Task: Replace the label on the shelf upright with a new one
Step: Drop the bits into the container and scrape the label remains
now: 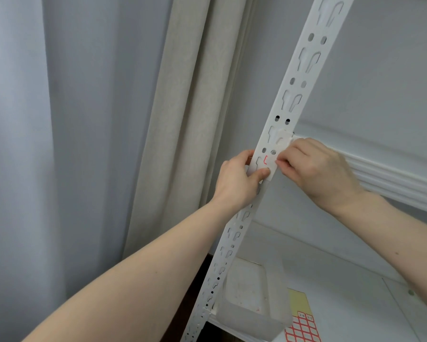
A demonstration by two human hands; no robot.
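We see a small white label with a red mark lying on the perforated white shelf upright, between our two grips. Our left hand wraps the upright's edge, thumb pressing the label's lower corner. Our right hand pinches the label's right edge with curled fingertips. Below our grips, a sheet of red-bordered stickers lies on the shelf.

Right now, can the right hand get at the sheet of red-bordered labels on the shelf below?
Probably yes. The right hand pinches the label on the upright, so it must let go first; the label sheet lies uncovered beside the plastic container.
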